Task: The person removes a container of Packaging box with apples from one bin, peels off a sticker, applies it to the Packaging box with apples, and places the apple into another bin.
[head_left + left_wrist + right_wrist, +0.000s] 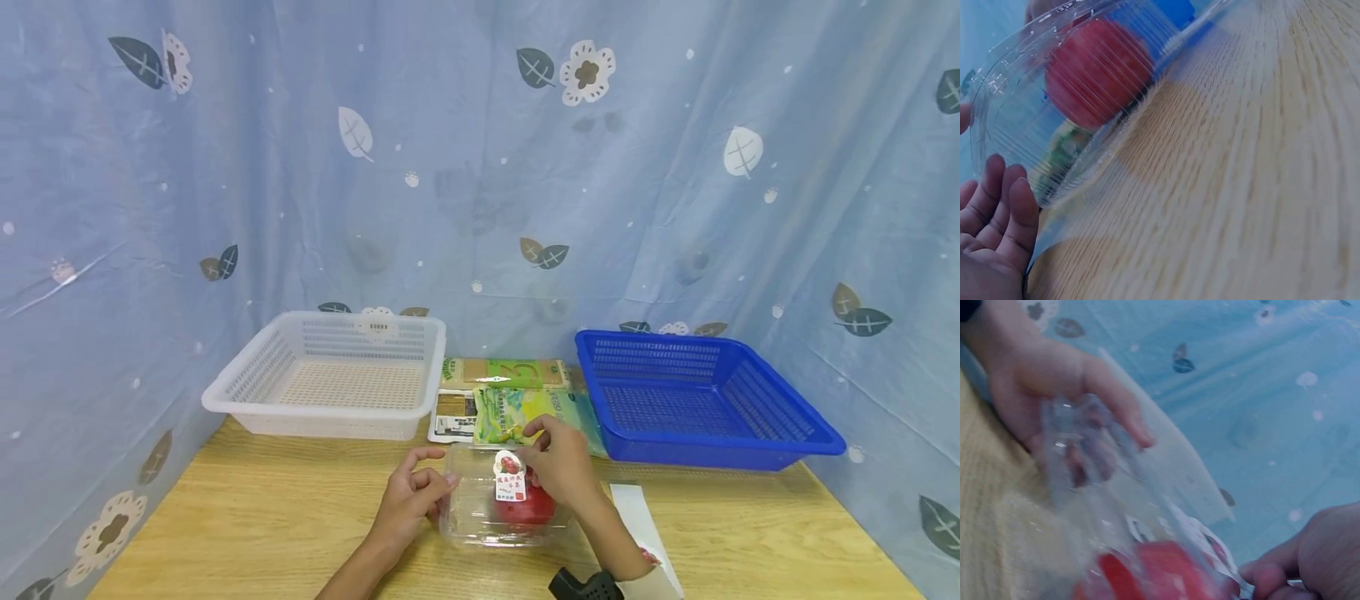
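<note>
A clear plastic clamshell box (468,512) stands on the table in front of me with a red apple (528,510) inside. At its left side my left hand (408,500) grips the wall, thumb over the top edge and fingers on the outer side. The apple (1097,72) shows through the ribbed plastic in the left wrist view. A white sticker (510,479) with a red fruit picture and lettering lies over the lid. My right hand (562,467) reaches over the box's right side and pinches the sticker's edge; its fingertips (1266,578) are partly cut off in the right wrist view.
Behind the box lie several flat packages, among them a green-yellow one (510,412) and a brown one (517,372). A white basket (420,421) stands at the back left, a blue basket (675,450) at the back right. A white paper strip (637,517) lies beside my right forearm.
</note>
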### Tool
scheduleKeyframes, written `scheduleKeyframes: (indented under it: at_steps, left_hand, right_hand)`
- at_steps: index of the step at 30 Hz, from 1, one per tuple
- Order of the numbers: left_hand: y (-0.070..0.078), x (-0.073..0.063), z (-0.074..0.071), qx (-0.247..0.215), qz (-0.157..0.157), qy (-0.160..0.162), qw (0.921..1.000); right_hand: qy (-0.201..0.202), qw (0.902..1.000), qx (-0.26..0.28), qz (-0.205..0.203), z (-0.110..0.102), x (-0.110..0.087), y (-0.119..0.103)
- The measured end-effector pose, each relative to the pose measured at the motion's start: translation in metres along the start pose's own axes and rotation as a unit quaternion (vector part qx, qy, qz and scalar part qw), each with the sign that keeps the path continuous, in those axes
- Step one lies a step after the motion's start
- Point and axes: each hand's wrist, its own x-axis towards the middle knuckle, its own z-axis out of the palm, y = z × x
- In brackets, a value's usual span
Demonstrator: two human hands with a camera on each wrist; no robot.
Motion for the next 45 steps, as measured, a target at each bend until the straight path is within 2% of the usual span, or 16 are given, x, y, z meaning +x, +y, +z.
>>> scheduleKeyframes:
  at_steps: [2,4,9,11,17,21,27,33,36,39,41,45]
  left_hand:
    - [0.0,0.001,0.002,-0.001,0.0,0.005,1.0]
    - [0.0,0.002,0.003,-0.002,0.003,0.008,1.0]
    - [0.002,0.001,0.006,0.0,0.001,0.022,0.9998]
    - [0.005,-0.001,0.007,0.002,-0.012,0.03,0.9995]
    - [0.012,-0.007,0.008,-0.015,-0.051,0.046,0.9975]
    - [0.014,-0.009,0.008,-0.033,-0.077,0.032,0.996]
    - [0.019,-0.014,0.001,-0.064,-0.126,-0.026,0.9896]
    - [0.026,-0.013,0.002,-0.064,-0.137,-0.057,0.9868]
    - [0.027,-0.012,0.004,-0.061,-0.141,-0.06,0.9864]
    - [0.028,-0.011,0.005,-0.061,-0.142,-0.065,0.9859]
    - [0.029,-0.011,0.006,-0.066,-0.143,-0.073,0.9849]
    - [0.028,-0.012,0.007,-0.075,-0.145,-0.09,0.9824]
  right_hand:
    - [-0.009,0.9994,0.031,0.013,-0.007,0.0,0.001]
    - [-0.005,0.9991,0.036,0.021,-0.014,0.001,0.002]
    - [0.025,0.998,0.057,0.015,-0.034,0.003,0.002]
    - [0.039,0.9965,0.073,0.011,-0.043,0.003,0.002]
    - [0.127,0.9879,0.088,0.011,-0.08,0.004,0.008]
    - [0.21,0.9691,0.126,0.031,-0.11,0.002,0.014]
    - [0.314,0.9209,0.22,0.071,-0.145,-0.002,0.024]
    - [0.411,0.858,0.3,0.067,-0.163,0.0,0.043]
    - [0.455,0.8209,0.337,0.071,-0.167,0.001,0.056]
    - [0.487,0.7829,0.376,0.095,-0.168,0.001,0.07]
    - [0.506,0.7528,0.405,0.115,-0.169,0.0,0.079]
    - [0.538,0.7007,0.445,0.146,-0.17,-0.002,0.093]
